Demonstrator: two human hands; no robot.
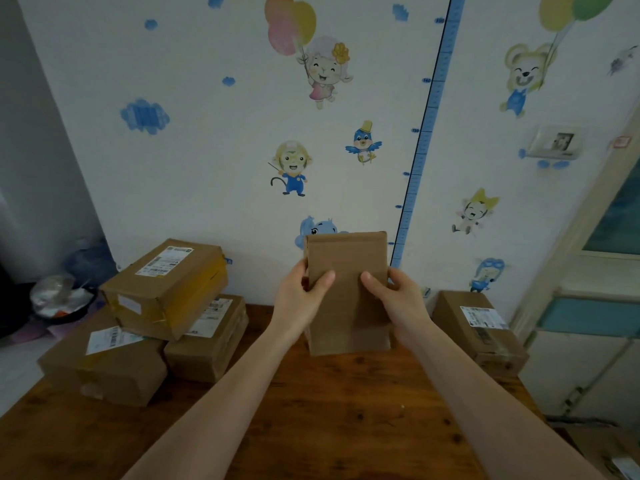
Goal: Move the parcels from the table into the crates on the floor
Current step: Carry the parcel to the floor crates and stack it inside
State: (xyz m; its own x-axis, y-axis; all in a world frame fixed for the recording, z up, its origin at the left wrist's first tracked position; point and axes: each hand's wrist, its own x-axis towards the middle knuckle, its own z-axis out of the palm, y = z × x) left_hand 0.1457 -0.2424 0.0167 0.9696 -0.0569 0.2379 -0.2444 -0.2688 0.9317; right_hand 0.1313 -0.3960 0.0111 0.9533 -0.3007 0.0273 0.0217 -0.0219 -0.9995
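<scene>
A plain brown cardboard parcel (347,258) stands upright in the middle, lifted above the wooden table (311,410). My left hand (300,299) grips its left edge, thumb across the front. My right hand (398,299) grips its right edge the same way. On the left of the table, one labelled parcel (166,289) lies on top of two others, the front-left parcel (104,365) and the parcel behind it (207,341). Another labelled parcel (481,327) lies at the table's back right. No crate shows fully in view.
The table stands against a wall with cartoon stickers (294,168). A dark bowl with a plastic bag (59,299) sits off the table's left side. A pale cabinet (588,341) stands to the right. Something cardboard-coloured (609,452) shows on the floor at bottom right.
</scene>
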